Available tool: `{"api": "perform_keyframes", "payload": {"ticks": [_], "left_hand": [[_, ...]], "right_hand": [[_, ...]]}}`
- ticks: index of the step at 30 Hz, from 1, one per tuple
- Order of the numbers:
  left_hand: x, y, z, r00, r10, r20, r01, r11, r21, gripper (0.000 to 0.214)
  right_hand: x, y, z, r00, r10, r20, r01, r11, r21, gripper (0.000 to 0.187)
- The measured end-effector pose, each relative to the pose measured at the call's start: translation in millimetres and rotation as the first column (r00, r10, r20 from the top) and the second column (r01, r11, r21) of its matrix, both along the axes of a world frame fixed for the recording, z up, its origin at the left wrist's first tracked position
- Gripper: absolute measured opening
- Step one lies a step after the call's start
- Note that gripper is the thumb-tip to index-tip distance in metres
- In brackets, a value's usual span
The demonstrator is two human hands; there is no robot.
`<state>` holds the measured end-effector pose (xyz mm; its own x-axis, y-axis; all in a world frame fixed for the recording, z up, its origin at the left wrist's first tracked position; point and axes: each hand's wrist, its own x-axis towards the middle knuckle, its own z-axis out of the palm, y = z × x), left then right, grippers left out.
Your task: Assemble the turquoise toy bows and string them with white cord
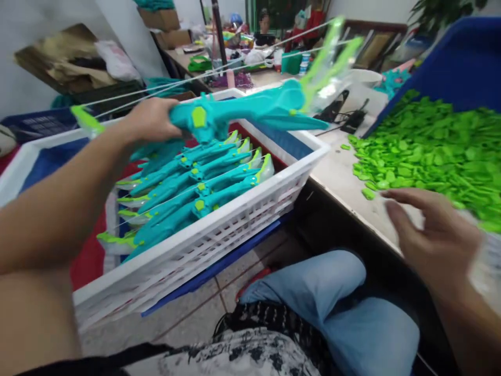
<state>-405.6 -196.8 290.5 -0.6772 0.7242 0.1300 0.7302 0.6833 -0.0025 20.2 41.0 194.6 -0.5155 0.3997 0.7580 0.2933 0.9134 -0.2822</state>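
My left hand (151, 122) is closed round a teal toy bow (250, 107) with lime-green tips and pale strings. It holds the bow nearly level above a white plastic crate (219, 232). Inside the crate several similar toy bows (201, 190) lie in a row, each with a lime-green piece at its middle. A matching green piece shows on the held bow too. Over the table's edge, my right hand (434, 235) is slightly blurred, its thumb and forefinger apart and nothing visible between them. Close to its fingertips lie small flat green plastic pieces (415, 156).
A tilted blue bin (442, 68) spills the green pieces onto the table (340, 177). A dark device with an antenna (354, 120) lies behind the crate. Farther back, a person (265, 31) is at a cluttered table. Cardboard boxes (160, 21) stand at the left.
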Motion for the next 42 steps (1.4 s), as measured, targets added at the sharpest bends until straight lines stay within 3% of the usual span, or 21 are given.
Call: {"api": "perform_keyframes", "payload": {"ticks": [2, 5, 10, 16, 21, 27, 32, 34, 36, 39, 42], "left_hand": [[-38, -35, -12.9, 0.99, 0.141, 0.01, -0.141, 0.989, -0.047, 0.07], [-67, -71, -35.9, 0.97, 0.234, 0.065, -0.226, 0.969, -0.101, 0.065], [-59, -90, -76.7, 0.919, 0.176, 0.352, -0.152, 0.984, -0.096, 0.063], [-36, -79, -118.3, 0.858, 0.146, 0.493, -0.062, 0.981, -0.183, 0.054], [-35, -86, -134.7, 0.818, 0.133, 0.559, -0.02, 0.979, -0.205, 0.048], [-38, -94, -138.5, 0.728, 0.111, 0.677, 0.045, 0.977, -0.209, 0.046], [-49, -92, -121.5, 0.667, 0.133, 0.733, 0.02, 0.98, -0.196, 0.057], [-61, -93, -115.8, 0.687, 0.146, 0.712, -0.029, 0.984, -0.174, 0.066], [-74, -95, -116.8, 0.759, 0.142, 0.635, -0.072, 0.988, -0.135, 0.078], [-90, -97, -131.2, 0.858, 0.103, 0.504, -0.074, 0.994, -0.077, 0.091], [-92, -94, -147.5, 0.877, 0.066, 0.477, -0.044, 0.997, -0.058, 0.09]], "right_hand": [[-63, 2, -6.5, 0.987, 0.162, 0.009, -0.162, 0.986, 0.031, 0.016], [-130, -1, -14.2, 0.938, 0.341, 0.067, -0.344, 0.938, 0.039, 0.02], [-174, -2, -29.7, 0.878, 0.455, 0.149, -0.459, 0.888, -0.01, 0.021], [-181, -3, -42.0, 0.864, 0.459, 0.205, -0.457, 0.887, -0.06, 0.015], [-180, -6, -41.7, 0.872, 0.445, 0.205, -0.434, 0.895, -0.097, 0.016], [-181, -8, -43.5, 0.882, 0.424, 0.207, -0.408, 0.905, -0.118, 0.018], [-181, -8, -44.2, 0.879, 0.428, 0.209, -0.412, 0.904, -0.117, 0.018], [-181, -8, -44.1, 0.878, 0.428, 0.214, -0.412, 0.904, -0.115, 0.018], [-181, -9, -44.2, 0.881, 0.424, 0.212, -0.409, 0.906, -0.111, 0.018], [-182, -11, -44.7, 0.888, 0.414, 0.198, -0.4, 0.91, -0.108, 0.018], [-182, -11, -45.6, 0.89, 0.413, 0.194, -0.399, 0.911, -0.107, 0.019]]}}
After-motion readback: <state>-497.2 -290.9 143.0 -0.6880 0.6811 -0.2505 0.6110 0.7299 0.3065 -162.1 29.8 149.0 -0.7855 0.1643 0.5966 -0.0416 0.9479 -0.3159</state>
